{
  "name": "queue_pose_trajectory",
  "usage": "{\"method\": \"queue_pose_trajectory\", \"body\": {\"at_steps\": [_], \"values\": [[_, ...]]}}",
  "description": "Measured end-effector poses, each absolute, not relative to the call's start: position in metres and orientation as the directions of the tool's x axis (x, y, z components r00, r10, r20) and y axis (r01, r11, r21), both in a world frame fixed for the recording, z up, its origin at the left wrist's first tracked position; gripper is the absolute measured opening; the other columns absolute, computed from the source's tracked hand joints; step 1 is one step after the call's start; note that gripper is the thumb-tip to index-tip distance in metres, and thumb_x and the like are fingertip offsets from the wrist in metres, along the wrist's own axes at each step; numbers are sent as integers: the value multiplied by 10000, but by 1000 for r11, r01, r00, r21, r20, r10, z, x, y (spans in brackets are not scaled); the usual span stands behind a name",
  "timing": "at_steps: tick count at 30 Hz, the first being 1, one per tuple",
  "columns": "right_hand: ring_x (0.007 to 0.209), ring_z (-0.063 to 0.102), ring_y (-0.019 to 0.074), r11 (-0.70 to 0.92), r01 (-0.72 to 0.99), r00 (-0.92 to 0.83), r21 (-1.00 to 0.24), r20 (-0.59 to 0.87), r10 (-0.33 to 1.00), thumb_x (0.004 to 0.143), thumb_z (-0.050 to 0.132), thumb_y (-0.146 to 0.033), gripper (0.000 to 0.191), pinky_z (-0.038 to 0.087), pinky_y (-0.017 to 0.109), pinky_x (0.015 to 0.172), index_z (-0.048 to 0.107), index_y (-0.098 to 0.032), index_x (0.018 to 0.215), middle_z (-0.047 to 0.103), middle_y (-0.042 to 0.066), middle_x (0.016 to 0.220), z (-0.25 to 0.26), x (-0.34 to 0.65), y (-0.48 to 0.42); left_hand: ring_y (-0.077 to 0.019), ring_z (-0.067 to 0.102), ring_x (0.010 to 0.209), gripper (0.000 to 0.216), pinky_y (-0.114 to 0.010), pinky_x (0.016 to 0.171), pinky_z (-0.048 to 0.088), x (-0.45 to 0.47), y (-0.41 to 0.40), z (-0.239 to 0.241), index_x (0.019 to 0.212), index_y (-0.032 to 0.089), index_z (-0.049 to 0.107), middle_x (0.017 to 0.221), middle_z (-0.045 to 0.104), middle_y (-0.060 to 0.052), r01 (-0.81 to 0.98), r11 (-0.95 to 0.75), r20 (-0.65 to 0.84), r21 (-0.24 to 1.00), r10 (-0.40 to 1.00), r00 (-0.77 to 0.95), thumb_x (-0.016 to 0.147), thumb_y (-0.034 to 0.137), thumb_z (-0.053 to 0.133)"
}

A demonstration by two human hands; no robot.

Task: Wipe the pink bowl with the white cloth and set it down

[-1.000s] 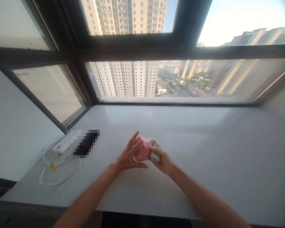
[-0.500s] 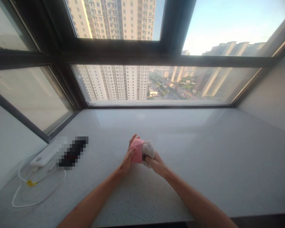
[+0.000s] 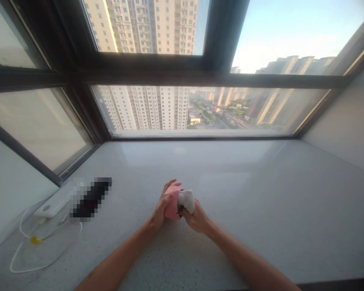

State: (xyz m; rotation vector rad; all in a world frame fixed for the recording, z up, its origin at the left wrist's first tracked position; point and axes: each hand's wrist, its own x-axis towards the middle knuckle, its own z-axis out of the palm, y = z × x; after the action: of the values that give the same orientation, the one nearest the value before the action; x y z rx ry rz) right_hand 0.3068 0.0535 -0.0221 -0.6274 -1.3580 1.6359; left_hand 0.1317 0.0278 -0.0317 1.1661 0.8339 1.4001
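My left hand (image 3: 159, 208) is wrapped round a pink pot-like container (image 3: 171, 207), which is tipped on its side with its dark mouth facing right. A light grey cloth (image 3: 187, 199) is bunched in my right hand (image 3: 199, 218), and it presses at the container's mouth and rim. Part of the cloth seems to lie inside the mouth, but my right fingers hide how deep. Both hands meet over the near middle of the pale sill.
On the left of the speckled sill (image 3: 261, 202) lie a white power strip (image 3: 50, 204), a blurred-out dark object (image 3: 91, 198) and a looped white cable (image 3: 33, 270) with a yellow tie (image 3: 35, 240). Dark-framed windows (image 3: 170, 76) stand behind and to the left.
Both hands have come slightly lower in view with the container. The container's mouth has turned a little, and the cloth has shifted against its rim, showing more of the dark opening.
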Motion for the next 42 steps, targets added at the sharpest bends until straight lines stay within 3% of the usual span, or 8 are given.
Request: {"method": "queue_pose_trajectory", "body": {"at_steps": [6, 10, 17, 23, 29, 35, 38, 42], "values": [[713, 543, 163, -22, -348, -418, -937, 134, 899, 728, 682, -214, 157, 487, 273, 683, 722, -215, 879, 679, 6, 806, -25, 300, 50, -424, 405, 1604, 967, -622, 1335, 319, 129, 23, -34, 1716, 348, 358, 1745, 411, -123, -206, -310, 323, 928, 946, 33, 924, 805, 672], [669, 554, 151, -78, -380, -410, -921, 92, 907, 805, 662, -288, 223, 502, 255, 646, 716, -217, 1009, 676, 13, 819, -25, 300, 49, -459, 277, 1662, 953, -671, 1384, 166, 129, 17, -27, 1663, 361, 466, 1737, 406, -109, -10, -471, 470, 882, 880, 71, 849, 647, 869], [673, 463, 148, 161, -234, -438, -959, 252, 863, 767, 740, -218, 32, 443, 280, 660, 732, -208, 796, 634, -11, 725, -21, 309, 43, -409, 574, 1438, 865, -593, 1245, 430, 132, 14, -29, 1678, 337, 409, 1690, 483, -134, -216, -207, 232, 954, 968, 94, 957, 717, 699], [740, 593, 177, -166, -459, -382, -873, 25, 924, 751, 710, -266, 266, 526, 280, 697, 747, -235, 1013, 699, 17, 851, -19, 301, 43, -455, 365, 1624, 954, -639, 1351, 271, 132, 13, -30, 1689, 418, 401, 1776, 368, -88, -79, -445, 450, 892, 891, 58, 876, 694, 818], [684, 502, 169, 290, -159, -437, -944, 331, 837, 828, 739, -272, 61, 475, 311, 699, 717, -223, 801, 653, 5, 754, -18, 313, 45, -412, 611, 1395, 836, -584, 1187, 493, 134, 12, -41, 1654, 371, 420, 1618, 558, -133, -234, -263, 284, 936, 957, 58, 952, 744, 680], [750, 547, 186, 79, -300, -408, -951, 202, 890, 881, 684, -323, 123, 497, 299, 699, 736, -217, 915, 661, 27, 844, -19, 312, 42, -483, 361, 1622, 1059, -637, 1349, 291, 136, 10, -40, 1733, 367, 310, 1804, 321, -115, -141, -402, 414, 905, 908, 66, 869, 790, 755], [742, 557, 191, 126, -274, -408, -954, 234, 882, 916, 669, -345, 137, 502, 302, 703, 731, -224, 899, 652, 25, 824, -18, 312, 42, -472, 455, 1544, 981, -612, 1315, 346, 137, 7, -41, 1679, 360, 406, 1720, 436, -125, -95, -427, 432, 899, 902, 27, 864, 748, 789], [672, 496, 177, 372, -117, -468, -921, 382, 797, 919, 720, -363, 238, 451, 322, 690, 668, -231, 728, 638, 16, 735, -17, 318, 43, -385, 689, 1232, 877, -556, 1101, 547, 137, 8, -45, 1661, 331, 398, 1471, 653, -146, -262, -210, 233, 942, 971, 61, 951, 781, 648]]}}
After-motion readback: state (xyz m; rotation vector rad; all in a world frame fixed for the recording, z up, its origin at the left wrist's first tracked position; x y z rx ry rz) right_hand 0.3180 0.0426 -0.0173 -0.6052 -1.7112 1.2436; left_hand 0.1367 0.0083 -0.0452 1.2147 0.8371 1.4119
